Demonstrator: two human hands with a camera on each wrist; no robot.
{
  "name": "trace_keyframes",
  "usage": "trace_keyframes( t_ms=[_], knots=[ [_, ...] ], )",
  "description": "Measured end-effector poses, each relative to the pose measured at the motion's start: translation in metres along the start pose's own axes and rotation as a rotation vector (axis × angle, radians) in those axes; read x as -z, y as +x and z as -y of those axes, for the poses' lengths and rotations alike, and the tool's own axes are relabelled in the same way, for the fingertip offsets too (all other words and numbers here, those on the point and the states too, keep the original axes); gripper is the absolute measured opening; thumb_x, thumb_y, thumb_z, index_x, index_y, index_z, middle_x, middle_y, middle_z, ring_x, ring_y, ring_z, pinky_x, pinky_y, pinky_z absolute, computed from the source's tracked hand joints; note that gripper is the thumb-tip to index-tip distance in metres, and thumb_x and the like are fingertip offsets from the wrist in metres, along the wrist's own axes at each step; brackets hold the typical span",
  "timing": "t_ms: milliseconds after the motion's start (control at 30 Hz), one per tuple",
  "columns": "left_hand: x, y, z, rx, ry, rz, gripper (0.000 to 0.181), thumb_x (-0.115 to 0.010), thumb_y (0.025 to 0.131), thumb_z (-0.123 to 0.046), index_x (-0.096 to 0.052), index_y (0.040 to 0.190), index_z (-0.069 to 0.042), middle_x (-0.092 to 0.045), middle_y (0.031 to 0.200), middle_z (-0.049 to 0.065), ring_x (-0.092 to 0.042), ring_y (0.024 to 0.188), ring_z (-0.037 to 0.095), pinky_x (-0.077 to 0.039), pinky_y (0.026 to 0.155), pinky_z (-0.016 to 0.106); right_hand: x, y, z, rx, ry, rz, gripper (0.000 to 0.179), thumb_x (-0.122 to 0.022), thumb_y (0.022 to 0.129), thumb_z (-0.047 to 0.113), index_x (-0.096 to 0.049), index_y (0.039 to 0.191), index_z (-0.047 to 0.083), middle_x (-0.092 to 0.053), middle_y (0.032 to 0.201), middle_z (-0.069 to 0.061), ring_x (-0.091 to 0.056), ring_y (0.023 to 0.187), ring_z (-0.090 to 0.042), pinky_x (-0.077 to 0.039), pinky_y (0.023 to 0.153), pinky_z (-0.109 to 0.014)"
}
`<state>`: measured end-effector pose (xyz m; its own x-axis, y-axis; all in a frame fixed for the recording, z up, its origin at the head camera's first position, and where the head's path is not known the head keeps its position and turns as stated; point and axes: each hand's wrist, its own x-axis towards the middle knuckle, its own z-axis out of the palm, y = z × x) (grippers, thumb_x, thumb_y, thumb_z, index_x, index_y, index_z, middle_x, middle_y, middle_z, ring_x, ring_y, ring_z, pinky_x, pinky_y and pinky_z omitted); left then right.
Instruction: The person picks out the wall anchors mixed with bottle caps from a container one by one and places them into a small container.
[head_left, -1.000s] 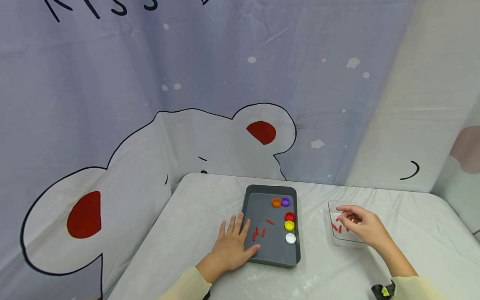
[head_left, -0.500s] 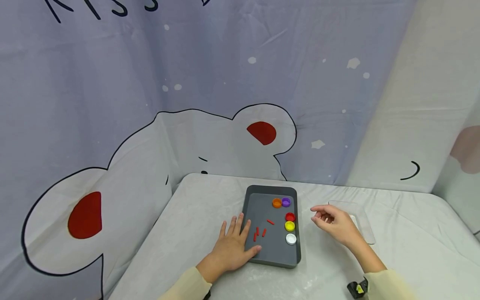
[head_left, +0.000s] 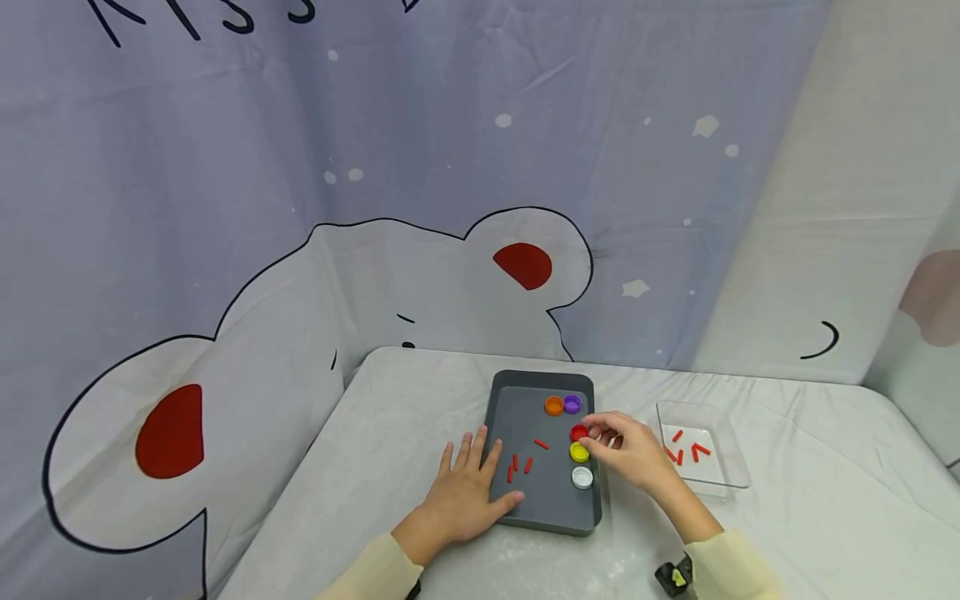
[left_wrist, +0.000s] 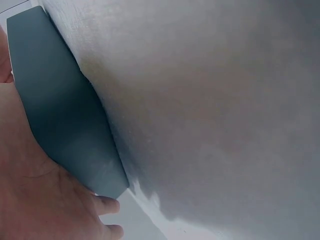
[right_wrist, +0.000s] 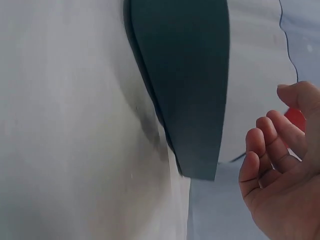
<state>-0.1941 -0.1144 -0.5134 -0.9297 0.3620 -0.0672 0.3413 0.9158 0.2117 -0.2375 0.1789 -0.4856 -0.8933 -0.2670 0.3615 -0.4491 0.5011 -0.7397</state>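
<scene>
On a table (head_left: 420, 400) draped in white, a dark grey tray (head_left: 540, 504) is lying lengthwise in front of the person, and the left hand (head_left: 461, 496) is resting at its left edge, palm down, its fingers nearly straight and fanned apart, its thumb reaching over the rim; it is gripping nothing. Over the opposite edge the right hand (head_left: 633, 454) is hovering with its fingers partly bent, and the tips of its thumb and index finger are pointing at a red cup (head_left: 577, 432). Whether those tips are touching the cup or pinching something small cannot be told, and the right wrist view is showing only the bent fingers beside the tray's outer wall. Just below the red cup a yellow cup (head_left: 579, 452) is sitting, with a white cup (head_left: 582, 477) nearer the person; farther back an orange cup (head_left: 553, 406) and a purple cup (head_left: 572, 404) are standing side by side. Four short red sticks (head_left: 528, 465) are lying loose on the tray's floor, left of the cups. To the right, apart from the tray, a clear box (head_left: 737, 462) is holding several more red sticks. Behind everything a printed curtain (head_left: 420, 125) is hanging.
</scene>
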Motion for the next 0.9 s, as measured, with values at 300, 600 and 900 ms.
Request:
trace_keyframes(
  t_ms=[300,600,900],
  knots=[
    [0.004,0.001,-0.001,0.006,0.009,0.024,0.091,-0.037,0.096,-0.075,-0.025,0.162,-0.012,-0.006,0.170,0.016,-0.009,0.155,0.041,-0.006,0.120,0.064,-0.021,0.004,0.012,-0.001,0.026,0.041,0.021,-0.082,0.084,0.010,-0.075,0.103,0.007,-0.065,0.087,-0.001,-0.055,0.073,-0.004,-0.049,0.065,-0.022],
    [0.003,0.002,-0.002,0.015,0.033,0.038,0.092,-0.035,0.096,-0.076,-0.024,0.162,-0.013,-0.005,0.170,0.015,-0.008,0.155,0.040,-0.006,0.120,0.064,-0.037,0.004,0.018,-0.011,-0.011,0.084,0.026,-0.082,0.085,0.013,-0.075,0.108,0.003,-0.066,0.088,0.000,-0.057,0.073,-0.006,-0.051,0.066,-0.023],
    [0.007,0.001,-0.004,0.011,0.040,0.038,0.091,-0.034,0.096,-0.076,-0.024,0.163,-0.014,-0.007,0.170,0.016,-0.008,0.155,0.039,-0.007,0.120,0.064,-0.054,0.007,0.022,-0.017,-0.112,0.172,0.034,-0.083,0.085,0.024,-0.075,0.111,0.004,-0.066,0.093,-0.002,-0.054,0.074,-0.005,-0.048,0.067,-0.023]
  ],
)
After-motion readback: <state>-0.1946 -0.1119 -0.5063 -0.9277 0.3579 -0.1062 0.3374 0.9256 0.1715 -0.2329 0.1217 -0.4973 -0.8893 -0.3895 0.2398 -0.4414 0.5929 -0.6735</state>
